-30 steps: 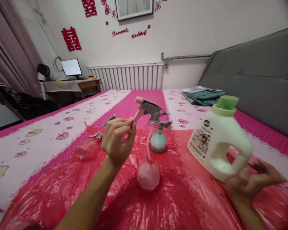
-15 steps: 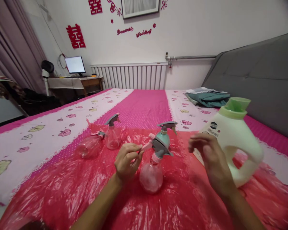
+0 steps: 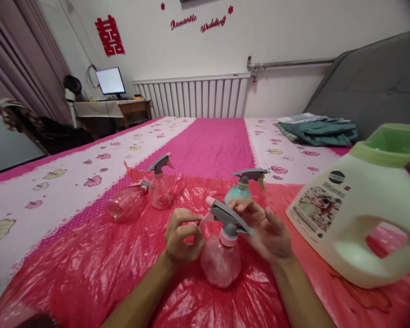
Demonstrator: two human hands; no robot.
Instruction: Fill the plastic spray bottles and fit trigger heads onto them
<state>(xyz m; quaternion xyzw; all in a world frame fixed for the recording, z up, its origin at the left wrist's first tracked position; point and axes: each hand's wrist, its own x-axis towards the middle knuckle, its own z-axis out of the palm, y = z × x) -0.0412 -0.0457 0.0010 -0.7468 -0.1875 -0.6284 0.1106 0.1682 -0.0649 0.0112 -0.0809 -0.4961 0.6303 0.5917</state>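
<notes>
head-worn view; looks forward and down, close over the bed (image 3: 218, 141)

Light was soft and muted.
Glare streaked the sheet (image 3: 99, 255), the screen (image 3: 110, 81) shone, the right hand (image 3: 271, 234) was slightly blurred, the jug (image 3: 341, 237) looked stretched, and the upper right corner was dark.

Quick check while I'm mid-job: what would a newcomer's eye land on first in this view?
Most likely the shiny red plastic sheet spread across the near part of the bed. Next, the big pale jug with a green top looming at the right, and the round spray bottle near the centre, between the left hand and the right hand. Behind, a red cut-out character stands out on the white wall.
</notes>
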